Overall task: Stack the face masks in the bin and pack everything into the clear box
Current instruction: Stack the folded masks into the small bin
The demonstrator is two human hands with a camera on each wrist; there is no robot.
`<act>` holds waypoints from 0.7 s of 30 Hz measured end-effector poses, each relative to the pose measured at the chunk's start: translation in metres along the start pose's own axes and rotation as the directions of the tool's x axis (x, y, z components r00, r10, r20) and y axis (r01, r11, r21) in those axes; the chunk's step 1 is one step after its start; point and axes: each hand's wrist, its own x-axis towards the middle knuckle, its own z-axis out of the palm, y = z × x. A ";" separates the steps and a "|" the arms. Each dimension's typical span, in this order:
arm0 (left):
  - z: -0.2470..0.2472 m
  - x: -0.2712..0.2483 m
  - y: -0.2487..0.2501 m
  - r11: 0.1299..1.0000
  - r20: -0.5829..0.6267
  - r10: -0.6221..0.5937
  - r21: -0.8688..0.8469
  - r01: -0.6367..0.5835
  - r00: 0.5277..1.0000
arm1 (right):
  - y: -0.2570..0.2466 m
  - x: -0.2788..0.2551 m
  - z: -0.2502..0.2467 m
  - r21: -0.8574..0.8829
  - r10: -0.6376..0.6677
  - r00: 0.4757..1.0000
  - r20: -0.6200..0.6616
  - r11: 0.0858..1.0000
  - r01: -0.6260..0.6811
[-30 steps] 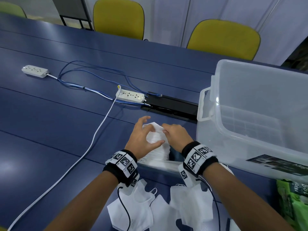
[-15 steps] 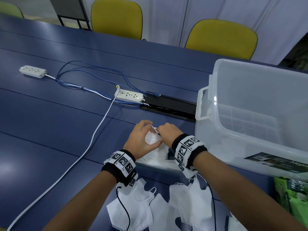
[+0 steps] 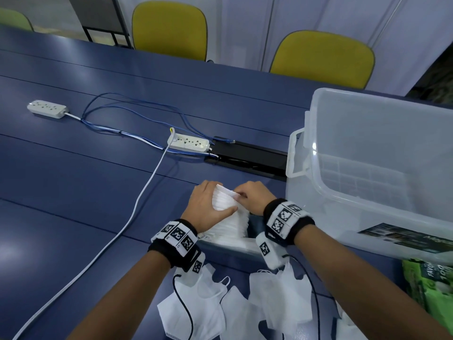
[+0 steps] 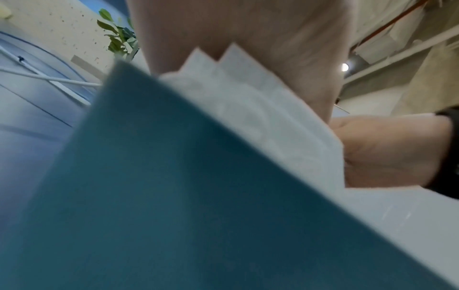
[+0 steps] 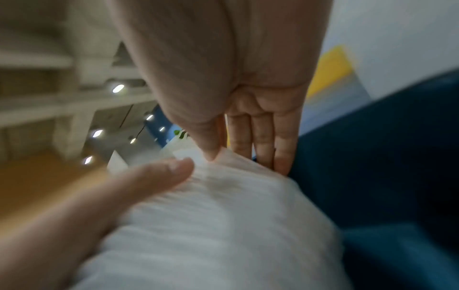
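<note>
A dark blue table (image 3: 73, 182) spans the scene. On it lie two white power strips, one far left (image 3: 47, 109) and one near the middle (image 3: 188, 143), joined by looping blue cables (image 3: 137, 114). A white cord (image 3: 137, 202) runs from the middle strip toward the near left edge. A black cable hatch (image 3: 247, 157) sits beside that strip. Two yellow chairs (image 3: 169, 28) (image 3: 321, 62) stand behind the table. At the lower right is a green packet (image 3: 431, 283), possibly wipes.
</note>
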 end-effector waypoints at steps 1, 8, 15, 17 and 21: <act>0.000 0.001 0.001 1.000 -0.005 -0.022 -0.021 0.022 1.000 | 0.004 -0.005 0.002 0.117 0.010 0.999 -0.033 0.993 -0.006; 0.000 -0.001 0.004 0.938 0.038 -0.088 -0.333 0.095 0.995 | -0.002 -0.006 0.040 0.469 0.017 0.999 -0.047 0.883 0.007; 0.003 -0.008 0.000 0.941 -0.028 -0.089 -0.330 0.075 0.996 | -0.017 0.014 0.035 0.451 0.080 0.994 0.080 0.886 -0.107; 0.004 -0.010 -0.001 0.945 -0.023 -0.075 -0.321 0.064 0.997 | -0.020 0.021 0.033 0.431 0.096 0.989 0.117 0.892 -0.137; 0.001 -0.008 -0.004 0.960 0.002 -0.056 -0.276 0.054 0.998 | -0.024 0.027 0.028 0.361 0.117 0.968 0.224 0.912 -0.193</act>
